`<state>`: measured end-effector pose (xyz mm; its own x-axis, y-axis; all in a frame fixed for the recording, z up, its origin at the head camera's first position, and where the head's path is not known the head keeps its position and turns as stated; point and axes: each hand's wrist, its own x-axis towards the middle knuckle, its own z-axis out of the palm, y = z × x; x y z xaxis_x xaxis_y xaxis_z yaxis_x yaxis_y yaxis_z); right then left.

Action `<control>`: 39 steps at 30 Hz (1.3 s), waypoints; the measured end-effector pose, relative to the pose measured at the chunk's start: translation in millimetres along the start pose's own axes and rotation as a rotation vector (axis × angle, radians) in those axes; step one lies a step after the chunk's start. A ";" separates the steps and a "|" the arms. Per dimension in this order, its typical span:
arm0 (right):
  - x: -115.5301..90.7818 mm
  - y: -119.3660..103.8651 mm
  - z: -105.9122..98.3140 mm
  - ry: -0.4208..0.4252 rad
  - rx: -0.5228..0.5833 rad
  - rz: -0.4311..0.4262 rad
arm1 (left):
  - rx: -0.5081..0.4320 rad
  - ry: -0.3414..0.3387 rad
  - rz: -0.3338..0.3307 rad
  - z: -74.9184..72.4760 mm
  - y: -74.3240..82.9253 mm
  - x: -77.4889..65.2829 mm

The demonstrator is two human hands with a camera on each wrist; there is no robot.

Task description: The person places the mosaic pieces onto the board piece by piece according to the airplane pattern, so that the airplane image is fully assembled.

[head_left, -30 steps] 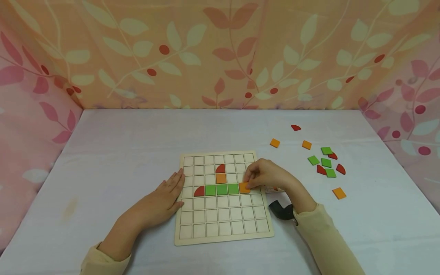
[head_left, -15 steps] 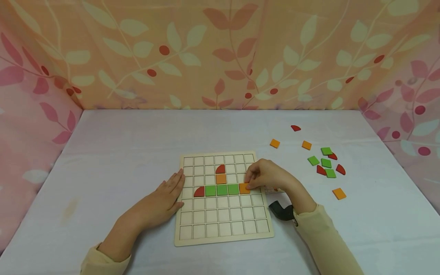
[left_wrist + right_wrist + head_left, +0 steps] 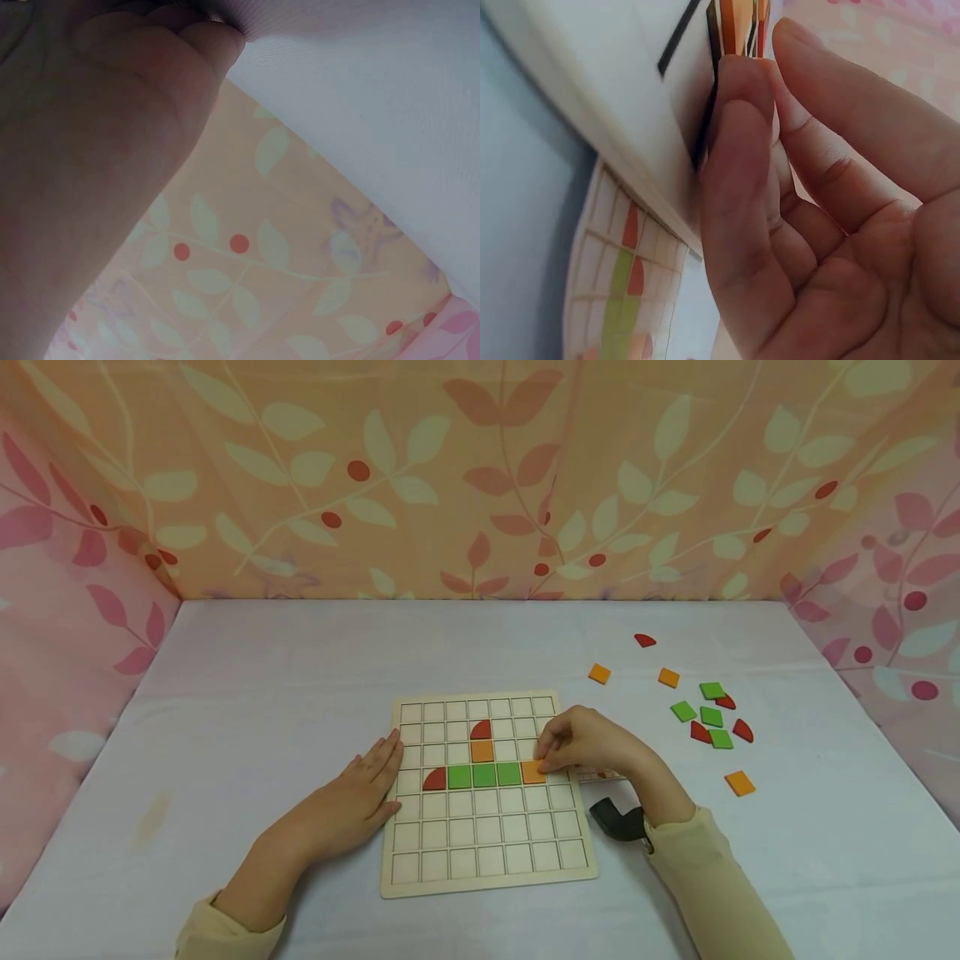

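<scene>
A pale wooden grid board (image 3: 480,888) lies flat on the white-covered table. My left hand (image 3: 352,795) rests along its left edge with fingers straight; the left wrist view shows mostly that hand's underside (image 3: 120,127). At the right of the middle row, my right hand (image 3: 588,745) has curled fingers on an orange square tile (image 3: 531,772) in its cell. The right wrist view shows the fingertips (image 3: 742,82) right at the board's surface. Three green tiles (image 3: 483,775) and a red quarter-circle (image 3: 435,779) fill cells leftward. Above stand an orange tile (image 3: 482,751) and a red quarter-circle (image 3: 482,729).
Loose green squares (image 3: 683,711), red quarter-circles (image 3: 742,730) and orange squares (image 3: 740,783) are scattered at the right. A printed grid card (image 3: 604,277) lies beside the board, partly hidden under my right arm. A black curved piece (image 3: 617,820) hangs at the right wrist.
The right wrist has shifted very slightly rightward, while its fingers stay at the orange tile. The left hand and the board have not visibly moved.
</scene>
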<state>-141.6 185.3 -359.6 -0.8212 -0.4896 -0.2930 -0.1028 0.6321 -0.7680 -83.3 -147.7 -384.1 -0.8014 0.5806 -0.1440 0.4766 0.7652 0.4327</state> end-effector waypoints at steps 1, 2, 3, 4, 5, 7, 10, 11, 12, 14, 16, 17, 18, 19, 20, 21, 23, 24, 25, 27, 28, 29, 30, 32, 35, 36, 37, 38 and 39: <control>-0.8 1.2 -1.3 0.005 0.005 0.003 | 0.000 0.002 0.002 -0.2 0.3 -0.1; -1.8 2.8 -2.9 0.012 0.007 0.008 | -0.002 0.004 0.004 -0.4 0.6 -0.2; -3.0 4.5 -4.8 0.020 0.009 0.011 | -0.003 0.004 0.003 -0.4 0.9 -0.3; -4.2 6.4 -6.9 0.029 0.010 0.012 | -0.002 0.004 0.003 -0.3 1.0 -0.3; -5.5 8.3 -9.0 0.036 0.016 0.012 | -0.003 0.003 0.003 -0.3 1.1 -0.2; -8.5 12.3 -13.6 0.053 0.023 0.012 | 0.001 0.000 -0.003 -0.2 1.1 -0.3; -12.8 18.0 -20.1 0.082 0.043 0.022 | 0.003 0.002 -0.002 -0.3 0.7 -0.2; -14.3 20.2 -22.3 0.093 0.051 0.028 | 0.004 0.000 -0.004 -0.4 0.7 -0.3; -15.8 22.7 -24.6 0.107 0.054 0.036 | 0.004 0.000 -0.006 -0.3 0.5 -0.4; -19.3 28.1 -29.4 0.137 0.055 0.050 | 0.000 -0.001 -0.003 -0.3 0.6 -0.7; -24.0 33.6 -34.7 0.156 0.076 0.062 | -0.002 -0.007 -0.006 -0.4 1.0 -1.0; -26.5 36.6 -37.4 0.167 0.082 0.069 | -0.003 -0.007 -0.004 -0.5 1.2 -1.3; -29.4 39.5 -40.2 0.178 0.088 0.078 | -0.004 -0.005 0.002 -0.7 1.2 -1.4; -32.6 42.0 -43.0 0.188 0.094 0.086 | -0.005 -0.004 0.003 -1.0 1.4 -1.6; -35.9 44.4 -45.8 0.199 0.101 0.096 | -0.006 -0.003 0.004 -1.3 1.5 -1.7; -39.4 46.7 -48.5 0.209 0.104 0.106 | -0.005 -0.003 0.005 -1.5 1.6 -1.8; -46.4 50.9 -53.8 0.234 0.094 0.129 | -0.005 0.001 0.011 -2.0 1.7 -2.0; -50.0 52.8 -56.2 0.240 0.095 0.135 | -0.006 0.001 0.013 -2.2 1.7 -1.9; -53.9 54.5 -58.4 0.246 0.099 0.145 | -0.006 -0.002 0.007 -2.4 2.1 -2.1; -61.5 57.7 -62.6 0.257 0.092 0.167 | -0.007 -0.003 0.009 -2.7 2.3 -1.9; -65.2 59.4 -64.7 0.261 0.091 0.170 | -0.008 -0.004 0.008 -2.2 1.7 -1.6; -68.5 61.2 -66.6 0.263 0.087 0.170 | -0.009 -0.006 0.005 -2.4 1.7 -1.4; -71.7 62.9 -68.5 0.270 0.078 0.177 | -0.011 -0.008 0.003 -2.4 1.5 -1.2; -78.1 66.4 -72.0 0.286 0.051 0.188 | -0.013 -0.009 0.003 -1.9 0.3 -0.8; -88.6 73.2 -76.6 0.298 0.015 0.198 | -0.022 -0.006 0.005 -2.4 -0.3 -1.3; -92.8 75.6 -77.9 0.305 0.004 0.208 | -0.026 -0.005 0.008 -2.5 -0.5 -1.6; -97.4 78.4 -79.3 0.310 -0.008 0.216 | -0.026 -0.002 0.012 -1.5 -1.4 -1.4; -102.1 81.4 -80.6 0.315 -0.018 0.225 | -0.028 0.000 0.015 -1.2 -1.8 -1.3; -107.1 84.5 -81.9 0.318 -0.026 0.233 | -0.029 0.000 0.017 -1.8 -1.3 -1.4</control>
<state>-108.3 340.4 -346.5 -0.9568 -0.1232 -0.2635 0.0959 0.7216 -0.6856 -83.4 -150.0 -382.9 -0.7931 0.5935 -0.1367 0.4794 0.7468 0.4609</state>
